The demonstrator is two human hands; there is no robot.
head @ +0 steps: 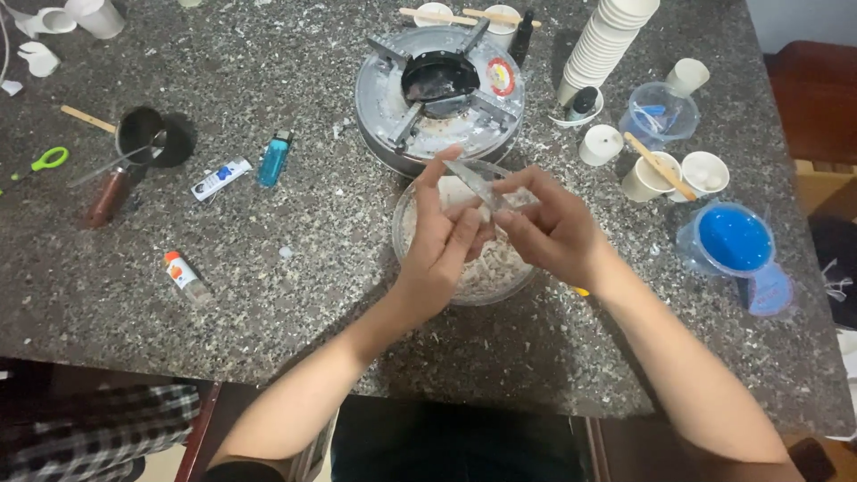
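Speckled grey stone counter fills the frame, littered with pale flakes. Upper centre, a round metal stove, crusted white, likely where the flakes get melted. Below it sits a clear bowl of whitish flakes, directly under our hands so crumbs drop in. Left hand and right hand each pinch an end of a thin clear plastic strip, held tilted over the bowl. Stacked white cups upper right; blue lighter left of the stove.
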